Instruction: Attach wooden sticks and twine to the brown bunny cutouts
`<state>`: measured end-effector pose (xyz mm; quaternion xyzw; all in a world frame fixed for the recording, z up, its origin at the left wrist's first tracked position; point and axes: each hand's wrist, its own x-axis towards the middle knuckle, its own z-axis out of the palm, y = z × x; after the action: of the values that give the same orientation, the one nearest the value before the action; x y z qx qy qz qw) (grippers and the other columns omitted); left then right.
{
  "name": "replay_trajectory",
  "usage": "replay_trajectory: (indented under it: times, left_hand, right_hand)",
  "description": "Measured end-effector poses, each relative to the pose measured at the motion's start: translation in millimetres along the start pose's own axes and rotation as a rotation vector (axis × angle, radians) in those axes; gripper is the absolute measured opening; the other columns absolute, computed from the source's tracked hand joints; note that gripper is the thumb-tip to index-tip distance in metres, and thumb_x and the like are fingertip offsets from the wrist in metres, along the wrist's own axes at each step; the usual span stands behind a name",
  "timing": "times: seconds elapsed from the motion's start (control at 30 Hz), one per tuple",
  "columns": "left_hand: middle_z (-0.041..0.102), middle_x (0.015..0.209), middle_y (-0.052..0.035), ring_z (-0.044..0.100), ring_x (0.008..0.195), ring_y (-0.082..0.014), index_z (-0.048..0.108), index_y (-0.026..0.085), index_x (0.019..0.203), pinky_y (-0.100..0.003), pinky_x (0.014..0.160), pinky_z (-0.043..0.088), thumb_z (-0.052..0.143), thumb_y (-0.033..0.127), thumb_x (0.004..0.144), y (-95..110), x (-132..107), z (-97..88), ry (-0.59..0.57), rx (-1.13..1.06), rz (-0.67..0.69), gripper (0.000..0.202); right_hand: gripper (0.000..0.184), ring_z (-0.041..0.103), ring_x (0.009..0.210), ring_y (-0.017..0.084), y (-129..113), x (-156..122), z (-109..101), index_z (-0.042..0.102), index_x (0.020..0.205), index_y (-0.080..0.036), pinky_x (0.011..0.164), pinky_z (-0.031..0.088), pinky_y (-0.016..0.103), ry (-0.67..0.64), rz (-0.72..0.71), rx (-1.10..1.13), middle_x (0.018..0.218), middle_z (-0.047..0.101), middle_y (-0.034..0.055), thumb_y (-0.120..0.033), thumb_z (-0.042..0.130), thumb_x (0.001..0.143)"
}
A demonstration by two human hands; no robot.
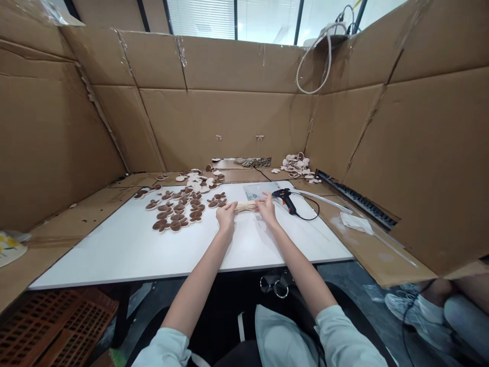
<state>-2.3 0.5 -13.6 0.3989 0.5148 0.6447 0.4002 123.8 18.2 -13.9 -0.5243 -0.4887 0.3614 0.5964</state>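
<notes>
The left hand (226,216) and right hand (266,209) gripped opposite ends of a bundle of thin pale sticks (245,206) between them on a white board (153,260); it seemed light, stiff, and prone to slipping apart.

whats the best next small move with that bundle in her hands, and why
Probably keep both hands on the bundle of pale sticks and even up its ends on the white board before reaching for anything else. The left hand and right hand are at either end of it, and the hot glue gun lies close by the right hand.
</notes>
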Motion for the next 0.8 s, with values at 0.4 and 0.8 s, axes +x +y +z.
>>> replay_trajectory:
  times: [0.4,0.8]
  left_hand:
    - [0.057,0.051,-0.0013,0.05,0.055,-0.0133,0.062,0.015,0.051,-0.025,0.053,0.035,0.067,0.03,0.054,15.0,-11.9,3.0,-0.022,0.083,0.004,0.017]
    - [0.064,0.081,-0.0093,0.057,0.084,-0.0211,0.065,0.013,0.083,-0.034,0.077,0.042,0.041,0.018,0.074,1.6,-3.7,4.7,-0.012,0.425,0.185,0.027]
  right_hand:
    - [0.034,0.054,0.061,0.014,5.8,-4.8,-4.4,0.048,0.101,-0.019,0.066,0.045,0.028,-0.17,-0.222,-0.373,0.065,0.054,-0.0024,-0.016,0.041,0.068]
    - [0.031,0.053,0.061,0.016,5.0,-6.4,-7.5,0.05,0.096,-0.021,0.063,0.043,0.029,-0.244,-0.259,-0.367,0.064,0.054,-0.0025,-0.016,0.043,0.066]
